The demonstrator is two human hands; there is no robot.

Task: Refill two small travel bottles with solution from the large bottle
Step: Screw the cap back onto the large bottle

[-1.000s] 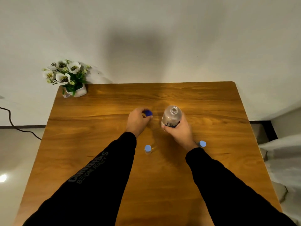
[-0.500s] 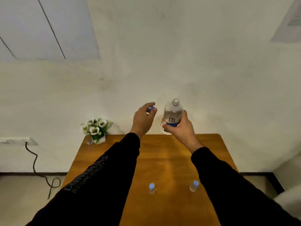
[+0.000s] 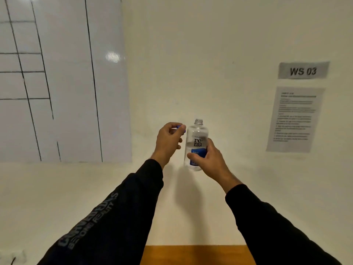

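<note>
A pale cream wall [image 3: 219, 54] fills nearly everything in front of me. On its left hangs a glossy whiteboard [image 3: 63, 77] ruled with black lines, a lamp glare shining near its right edge. On the right of the wall a grey sign [image 3: 303, 70] reads "WS 03", and just below it hangs a printed sheet [image 3: 294, 119] whose small text is too blurred to read. Only a narrow strip of the wooden tabletop [image 3: 193, 254] shows at the near bottom edge, between my two black sleeves; the left sleeve [image 3: 99, 220] carries grey lettering along the forearm.

Both my hands are raised in front of the wall, close beside each other but not touching. My right hand [image 3: 209, 159] grips the large bottle [image 3: 196, 138] around its lower half, thumb across the blue part of the label and fingers wrapped behind it. The bottle is clear, held upright and well above the tabletop, with "re-nu" printed on its front. Its threaded neck is bare and open at the top. My left hand [image 3: 168, 140] is just left of the bottle's shoulder, fingers curled, pinching the small blue cap [image 3: 180, 127] between thumb and fingertips. The cap sits beside the bottle's upper part, apart from the neck. The two small travel bottles are out of view.
</note>
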